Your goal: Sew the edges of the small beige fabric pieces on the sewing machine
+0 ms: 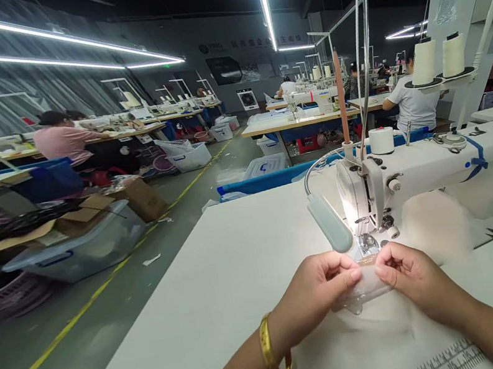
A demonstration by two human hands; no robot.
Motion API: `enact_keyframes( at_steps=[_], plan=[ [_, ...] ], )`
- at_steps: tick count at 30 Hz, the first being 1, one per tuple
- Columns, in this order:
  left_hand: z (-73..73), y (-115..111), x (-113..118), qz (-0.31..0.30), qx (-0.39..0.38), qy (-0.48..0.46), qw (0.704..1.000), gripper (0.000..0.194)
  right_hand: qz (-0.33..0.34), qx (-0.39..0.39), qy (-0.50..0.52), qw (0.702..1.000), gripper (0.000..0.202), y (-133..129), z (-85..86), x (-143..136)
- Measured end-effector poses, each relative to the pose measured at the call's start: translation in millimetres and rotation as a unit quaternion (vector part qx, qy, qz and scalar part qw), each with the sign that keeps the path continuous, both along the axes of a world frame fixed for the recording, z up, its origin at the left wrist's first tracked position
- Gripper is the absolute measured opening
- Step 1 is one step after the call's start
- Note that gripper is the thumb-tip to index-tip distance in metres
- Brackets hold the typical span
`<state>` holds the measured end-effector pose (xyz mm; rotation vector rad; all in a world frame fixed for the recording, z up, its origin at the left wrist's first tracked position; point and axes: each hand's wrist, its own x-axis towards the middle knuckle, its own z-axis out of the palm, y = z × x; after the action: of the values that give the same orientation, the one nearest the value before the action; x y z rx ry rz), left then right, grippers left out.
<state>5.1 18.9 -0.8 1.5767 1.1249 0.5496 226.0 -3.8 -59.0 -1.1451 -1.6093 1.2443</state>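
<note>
plastic piece point(370, 286), clear and glossy, held lower centre-right of the frame, just in front of the presser foot point(369, 244) of the white sewing machine point(442, 167). brown strip point(367, 260) along its far edge.

grip: left hand point(314, 290) pinched closed on the piece's left side, thumb over curled fingers; right hand point(421, 281) pinched likewise on the right. both above the desk point(189, 295).

handling notes (judgement): film looks slippery and prone to creasing; even, light tension between the pinches should flatten it without stretching. align the strip by small thumb shifts, both sides level. fingertips sit near the needle area; best clear of it, foot off the pedal while adjusting.
</note>
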Motion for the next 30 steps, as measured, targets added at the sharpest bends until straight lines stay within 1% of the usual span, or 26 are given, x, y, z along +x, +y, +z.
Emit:
enact_keyframes(
  at_steps=[5,10,15,21,27,29,30],
  plan=[
    [2.4,-0.1,1.4,0.000,0.019,-0.002,1.000,0.037,-0.006,0.008,-0.011,1.000,0.028,-0.9,1.2,-0.1],
    [2.1,0.0,2.2,-0.007,0.032,0.003,0.999,0.038,-0.004,0.015,-0.031,0.999,0.034,0.4,-1.5,2.1],
    [0.9,-1.9,2.2,-0.008,0.054,0.010,0.998,0.039,-0.018,0.028,-0.043,0.999,0.038,-0.1,-3.8,3.1],
    [3.7,-4.8,2.3,-0.011,0.064,0.013,0.998,0.039,-0.034,0.041,-0.054,0.997,0.043,-2.1,-4.6,2.4],
    [-0.9,-4.2,2.3,-0.018,0.073,0.016,0.997,0.037,-0.030,0.053,-0.061,0.996,0.042,-3.6,-5.2,2.7],
    [2.9,-6.7,0.2,-0.031,0.082,0.027,0.996,0.037,-0.034,0.066,-0.070,0.995,0.041,-7.4,-1.5,2.3],
    [7.6,-8.8,-1.8,-0.044,0.084,0.034,0.995,0.037,-0.032,0.072,-0.077,0.994,0.041,-11.0,2.0,1.6]
  ],
)
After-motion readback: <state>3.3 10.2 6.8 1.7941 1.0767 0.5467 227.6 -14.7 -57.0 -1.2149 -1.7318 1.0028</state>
